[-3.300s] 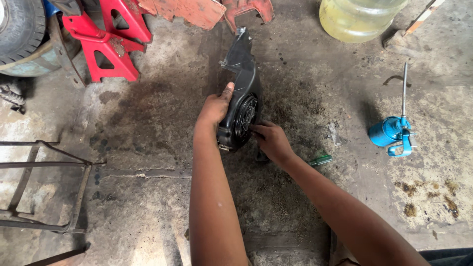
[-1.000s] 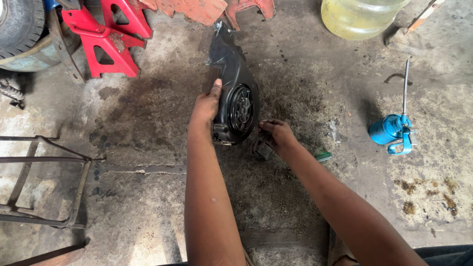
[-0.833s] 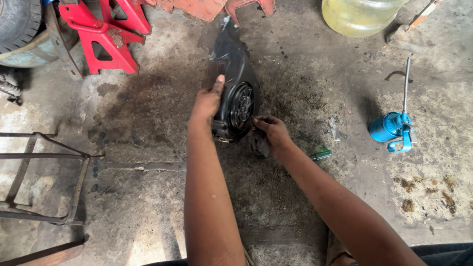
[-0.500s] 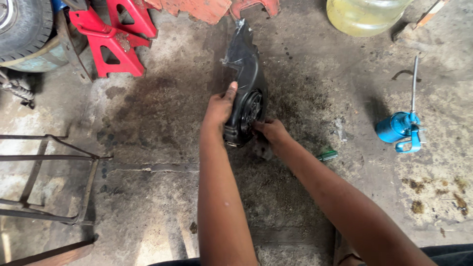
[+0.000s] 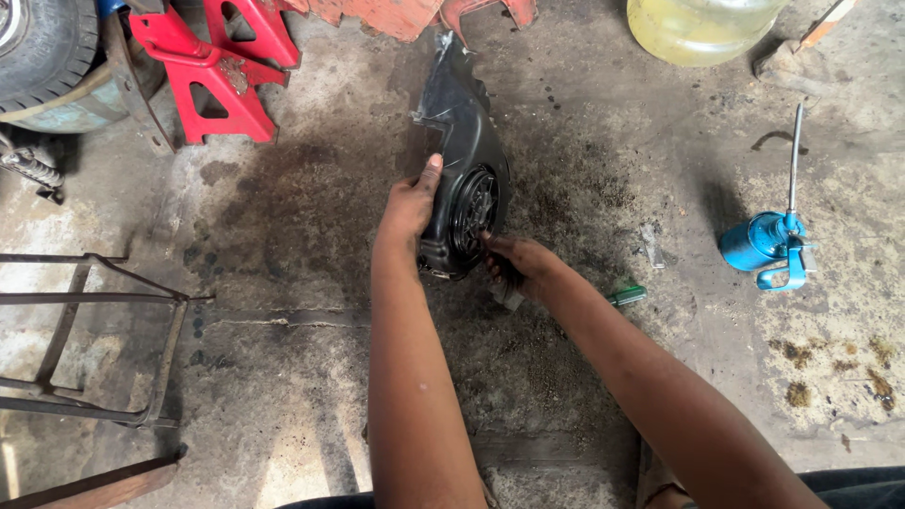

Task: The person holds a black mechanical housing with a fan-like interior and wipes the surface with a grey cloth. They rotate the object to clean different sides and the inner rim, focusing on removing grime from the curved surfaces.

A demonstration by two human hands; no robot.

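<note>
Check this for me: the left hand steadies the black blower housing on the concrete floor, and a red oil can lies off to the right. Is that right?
Not quite. In the head view the oil can is blue, not red. The rest holds: the left hand steadies the black blower housing on the concrete floor, and the can lies off to the right.

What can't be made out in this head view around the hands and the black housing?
- Right hand: its grip is unclear; the fingertips are dark against the fan grille.
- Black housing: its far side is turned away, and the left hand covers the near left edge.
- Green tool: the right forearm hides all but one end.
- Yellow jug: cut off by the top edge.
- Tyre: cut off at the top left corner.
</note>
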